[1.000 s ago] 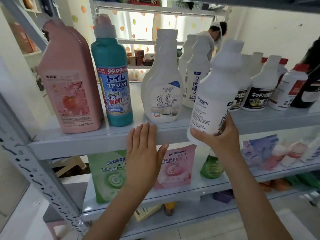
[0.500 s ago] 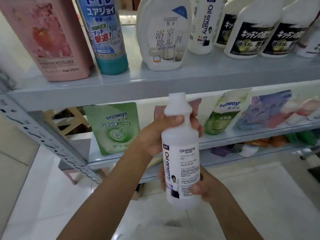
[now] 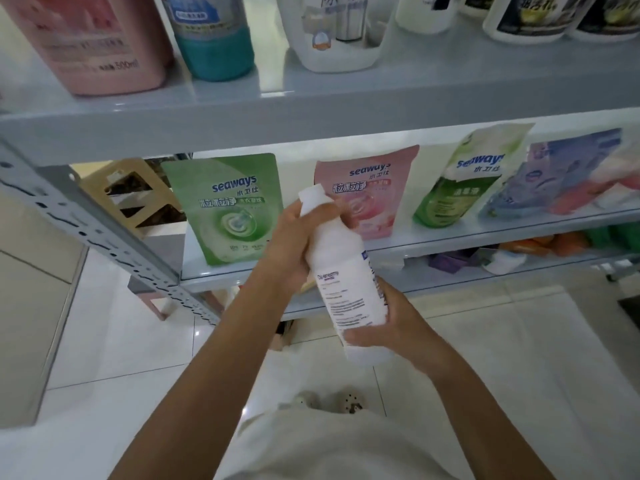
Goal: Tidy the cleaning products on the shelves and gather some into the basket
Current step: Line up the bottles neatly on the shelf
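Observation:
A white "Oil enemy" bottle (image 3: 343, 282) is tilted in front of the shelves, cap toward the upper left. My left hand (image 3: 294, 244) grips its neck and shoulder. My right hand (image 3: 388, 323) curls round its lower body from the right. On the upper shelf (image 3: 311, 119) stand a pink bottle (image 3: 86, 43), a teal bottle (image 3: 214, 39) and white bottles (image 3: 339, 36). The lower shelf (image 3: 450, 244) holds a green pouch (image 3: 225, 209), a pink pouch (image 3: 370, 192), a green-white pouch (image 3: 464, 178) and purple packs (image 3: 554, 174). No basket is in view.
The perforated grey shelf upright (image 3: 104, 237) slants down at the left. A beige stool (image 3: 128, 192) stands behind it. More products lie on the bottom shelf (image 3: 519, 254). White floor tiles (image 3: 519, 358) spread below, with my shoes (image 3: 332, 400) near the shelf.
The bottle came off the upper shelf and down in front of the lower shelf. My left hand left the shelf edge and took the neck. The bottle now tilts further.

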`<state>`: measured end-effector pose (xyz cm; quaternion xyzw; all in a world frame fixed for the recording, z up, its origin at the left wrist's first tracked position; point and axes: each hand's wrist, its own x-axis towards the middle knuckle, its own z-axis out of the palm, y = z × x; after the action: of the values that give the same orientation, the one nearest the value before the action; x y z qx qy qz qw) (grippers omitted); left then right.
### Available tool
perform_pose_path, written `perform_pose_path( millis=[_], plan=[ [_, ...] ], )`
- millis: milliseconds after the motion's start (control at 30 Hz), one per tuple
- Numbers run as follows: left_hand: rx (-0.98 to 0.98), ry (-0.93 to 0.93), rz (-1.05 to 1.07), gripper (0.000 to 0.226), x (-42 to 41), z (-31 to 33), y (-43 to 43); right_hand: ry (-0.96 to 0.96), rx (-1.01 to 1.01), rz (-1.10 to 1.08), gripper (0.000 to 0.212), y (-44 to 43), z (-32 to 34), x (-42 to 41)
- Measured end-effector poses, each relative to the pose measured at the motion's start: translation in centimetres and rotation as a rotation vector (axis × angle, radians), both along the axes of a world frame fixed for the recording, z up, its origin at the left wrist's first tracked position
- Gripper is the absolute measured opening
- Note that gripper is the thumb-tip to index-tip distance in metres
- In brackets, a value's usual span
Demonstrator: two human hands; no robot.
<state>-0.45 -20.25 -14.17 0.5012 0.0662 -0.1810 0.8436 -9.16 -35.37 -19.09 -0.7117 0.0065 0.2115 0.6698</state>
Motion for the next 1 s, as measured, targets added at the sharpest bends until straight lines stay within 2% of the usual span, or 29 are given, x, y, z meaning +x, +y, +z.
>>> perform_pose_path(
  millis=[100,167,233,300,367,433,467,533,600,633,700,733,800,833,867,967,1000],
  plan=[
    [-0.479,-0.062,-0.295,0.017,0.7,0.5,1.5,0.131,0.315,0.252,0.073,-0.7,0.8,0.0],
    [-0.584,-0.137,-0.424,0.016,0.8,1.2,1.7,0.108,0.408,0.396,0.067,-0.4,0.9,0.0],
    [-0.496,-0.215,-0.453,0.017,0.8,2.4,1.6,0.081,0.399,0.388,0.067,0.0,1.2,-0.2],
    [-0.293,-0.176,-0.348,0.019,1.1,3.5,1.4,0.058,0.297,0.233,0.064,0.5,2.0,-0.4],
    [-0.058,-0.066,-0.099,0.014,1.3,3.8,1.1,-0.046,0.031,0.040,0.064,1.1,2.6,-0.5],
    [0.093,-0.035,0.110,0.018,1.3,3.8,0.6,-0.175,-0.278,-0.099,0.064,2.0,3.0,-0.5],
    [0.117,-0.041,0.148,0.023,1.3,3.8,0.5,-0.223,-0.336,-0.122,0.063,2.3,3.2,-0.4],
    [0.033,-0.081,0.106,0.028,1.2,4.0,0.8,-0.246,-0.308,-0.101,0.064,2.0,3.6,-0.2],
    [-0.176,-0.221,-0.099,0.026,1.2,4.1,1.5,-0.107,-0.052,0.006,0.072,0.5,3.5,0.6],
    [-0.292,-0.289,-0.215,0.025,1.1,4.2,1.6,0.018,0.176,0.111,0.080,0.0,3.3,1.0],
    [-0.484,-0.291,-0.371,0.025,0.8,4.3,1.0,0.271,0.593,0.340,0.100,0.0,2.6,1.3],
    [-0.524,-0.251,-0.389,0.024,0.8,4.4,0.6,0.339,0.737,0.423,0.102,0.2,2.0,1.4],
    [-0.473,-0.166,-0.353,0.023,0.7,4.8,-0.1,0.384,0.814,0.499,0.096,0.5,1.7,1.6],
    [-0.402,-0.126,-0.313,0.024,0.8,5.0,-0.2,0.382,0.766,0.468,0.090,0.7,2.0,1.6],
    [-0.315,-0.079,-0.253,0.027,1.0,5.1,-0.2,0.332,0.625,0.366,0.081,0.7,2.7,1.5],
    [-0.118,0.050,-0.023,0.027,1.8,4.7,0.0,-0.064,-0.100,0.009,0.064,0.8,4.7,1.5],
    [-0.078,0.066,0.008,0.029,1.9,4.5,-0.1,-0.138,-0.232,-0.039,0.063,1.0,4.9,1.5]
  ],
)
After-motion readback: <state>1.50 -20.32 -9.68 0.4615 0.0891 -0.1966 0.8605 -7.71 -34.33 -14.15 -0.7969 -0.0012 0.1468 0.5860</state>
